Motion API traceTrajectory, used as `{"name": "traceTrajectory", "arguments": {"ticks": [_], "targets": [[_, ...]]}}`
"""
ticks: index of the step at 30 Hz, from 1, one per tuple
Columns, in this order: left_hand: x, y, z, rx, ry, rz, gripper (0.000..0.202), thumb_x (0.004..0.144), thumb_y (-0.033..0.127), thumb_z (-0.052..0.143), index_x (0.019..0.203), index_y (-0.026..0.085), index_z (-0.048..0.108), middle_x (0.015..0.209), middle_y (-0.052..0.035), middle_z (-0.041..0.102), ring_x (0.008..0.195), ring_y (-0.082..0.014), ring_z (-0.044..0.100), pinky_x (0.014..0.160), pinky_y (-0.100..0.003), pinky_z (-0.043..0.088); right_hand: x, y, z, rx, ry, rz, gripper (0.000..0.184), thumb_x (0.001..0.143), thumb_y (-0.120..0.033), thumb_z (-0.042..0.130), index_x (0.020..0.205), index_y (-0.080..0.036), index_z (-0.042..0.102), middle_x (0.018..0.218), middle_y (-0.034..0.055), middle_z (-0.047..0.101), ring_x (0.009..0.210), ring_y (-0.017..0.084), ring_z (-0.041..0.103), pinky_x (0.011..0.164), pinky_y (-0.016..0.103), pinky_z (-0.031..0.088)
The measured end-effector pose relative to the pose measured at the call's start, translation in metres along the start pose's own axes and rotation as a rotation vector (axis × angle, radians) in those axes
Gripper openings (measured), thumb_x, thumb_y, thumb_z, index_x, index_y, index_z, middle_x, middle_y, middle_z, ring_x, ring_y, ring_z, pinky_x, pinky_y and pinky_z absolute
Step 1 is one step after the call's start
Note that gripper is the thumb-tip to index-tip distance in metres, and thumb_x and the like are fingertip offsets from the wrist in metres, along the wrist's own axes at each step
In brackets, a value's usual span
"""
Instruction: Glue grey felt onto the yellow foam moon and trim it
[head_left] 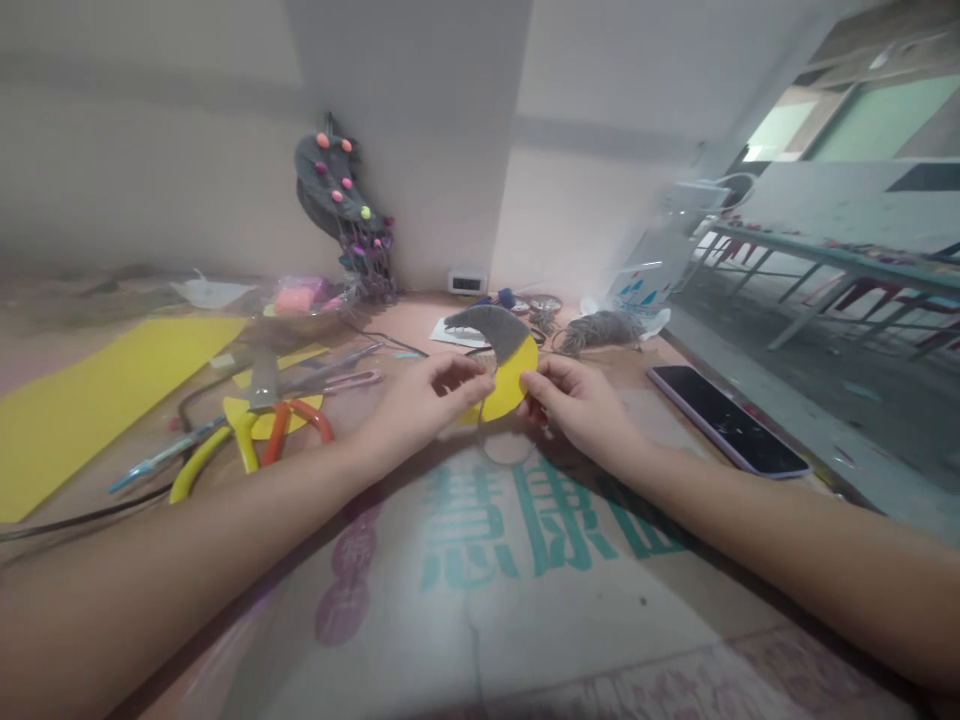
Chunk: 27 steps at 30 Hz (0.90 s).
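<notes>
Between my two hands is a crescent moon cutout [510, 385], its lower part yellow and its upper part wrapped in grey yarn. My left hand [439, 392] pinches its lower left side between thumb and fingers. On the right edge, my right hand [570, 395] grips the yellow part, thumb on the near face. A thin strand hangs below the cutout. Behind it lies a bundle of grey yarn [600, 330]. Below my hands spreads a pale sheet with green printed characters [480, 530].
Scissors with orange and yellow handles [281, 435] and a yellow sheet [97, 400] lie left. A phone [727, 420] rests near the table's right edge. A finished-looking grey moon with pompoms [334, 190] hangs against the wall, above a small digital clock [467, 282].
</notes>
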<state>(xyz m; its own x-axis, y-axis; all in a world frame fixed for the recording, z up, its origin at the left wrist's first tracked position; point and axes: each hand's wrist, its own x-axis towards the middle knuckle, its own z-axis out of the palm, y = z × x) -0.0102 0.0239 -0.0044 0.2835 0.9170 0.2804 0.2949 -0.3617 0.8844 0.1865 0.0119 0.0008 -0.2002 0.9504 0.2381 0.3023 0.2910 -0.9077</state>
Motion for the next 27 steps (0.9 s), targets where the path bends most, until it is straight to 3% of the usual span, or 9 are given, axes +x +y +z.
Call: {"name": "traceTrajectory", "arguments": {"ticks": [3,8,12,18,24,27], "targets": [[-0.004,0.007,0.0,0.172,-0.012,0.03,0.038,0.074,0.042,0.068,0.103,0.017,0.066,0.099,-0.0061,0.069,0.085,-0.0199,0.061,0.077,-0.033,0.047,0.001,0.002,-0.001,-0.016,0.0,-0.028,0.024,0.088,-0.039,0.052,0.079,-0.017,0.056,0.061,-0.0023,0.061,0.05,0.009,0.053,0.049,0.02,0.041],[-0.006,0.011,0.0,0.239,0.068,0.086,0.029,0.074,0.036,0.068,0.095,0.016,0.067,0.095,-0.0056,0.069,0.087,-0.0192,0.062,0.079,-0.031,0.047,0.001,0.004,0.003,-0.049,-0.029,-0.055,0.022,0.088,-0.036,0.053,0.076,-0.018,0.056,0.062,-0.0019,0.061,0.052,0.01,0.054,0.05,0.021,0.043],[-0.007,0.011,0.0,0.167,0.05,0.084,0.018,0.08,0.033,0.061,0.087,0.017,0.068,0.087,-0.0021,0.07,0.082,-0.0165,0.062,0.074,-0.025,0.047,0.0,0.005,0.003,-0.077,-0.05,-0.064,0.021,0.088,-0.035,0.053,0.076,-0.018,0.057,0.063,-0.0018,0.062,0.052,0.01,0.055,0.05,0.021,0.043],[-0.003,0.005,-0.001,0.017,0.038,-0.021,0.028,0.086,0.039,0.053,0.08,0.015,0.067,0.076,-0.0017,0.066,0.072,-0.0153,0.06,0.064,-0.023,0.044,0.0,0.005,0.003,-0.046,-0.055,-0.042,0.021,0.089,-0.034,0.052,0.076,-0.018,0.055,0.062,-0.002,0.062,0.051,0.01,0.055,0.049,0.02,0.043],[0.005,-0.01,-0.007,0.006,0.205,0.021,0.023,0.087,0.033,0.049,0.077,0.017,0.062,0.075,-0.0009,0.063,0.074,-0.0152,0.058,0.07,-0.025,0.043,0.001,0.004,0.003,0.007,-0.036,-0.003,0.02,0.089,-0.033,0.051,0.077,-0.018,0.054,0.06,-0.0021,0.063,0.05,0.01,0.055,0.051,0.021,0.044],[0.006,-0.011,-0.007,-0.052,0.208,0.009,0.031,0.09,0.04,0.045,0.083,0.016,0.064,0.08,-0.0027,0.065,0.078,-0.0162,0.06,0.072,-0.026,0.045,0.001,0.004,0.003,0.012,-0.02,0.004,0.021,0.089,-0.033,0.051,0.075,-0.018,0.054,0.059,-0.0023,0.062,0.049,0.009,0.054,0.05,0.02,0.043]]}}
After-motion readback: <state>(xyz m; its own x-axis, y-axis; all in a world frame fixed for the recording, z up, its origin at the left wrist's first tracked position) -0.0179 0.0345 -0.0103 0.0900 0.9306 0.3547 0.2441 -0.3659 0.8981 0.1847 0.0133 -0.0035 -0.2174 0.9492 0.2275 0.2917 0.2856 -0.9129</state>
